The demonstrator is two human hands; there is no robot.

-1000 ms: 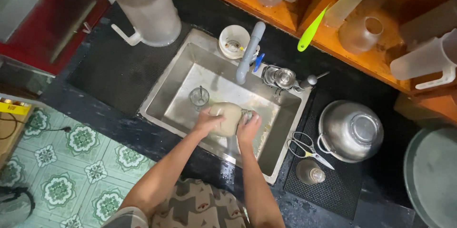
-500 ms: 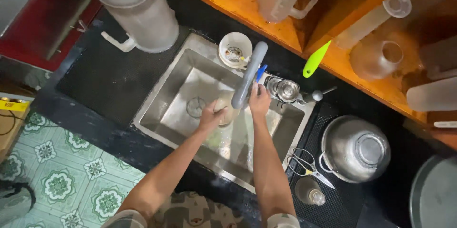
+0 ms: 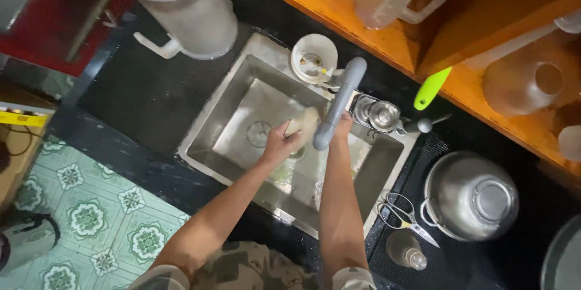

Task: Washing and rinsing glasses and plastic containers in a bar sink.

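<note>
Here, your left hand [image 3: 279, 143] clasps a pale lump [image 3: 304, 121] over the sink [image 3: 227, 114], under the tap [image 3: 338, 103]. Your right hand [image 3: 344, 125] reaches behind the tap near the sink's back edge; its grip cannot be told.

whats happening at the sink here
A person stands at a steel sink. The left hand holds a pale, rounded lump under the grey faucet spout, while the right hand reaches up to the faucet's base. A steel pot and scissors sit on the counter to the right.

Pale lump [image 3: 307, 121] under faucet [image 3: 337, 105]
</note>
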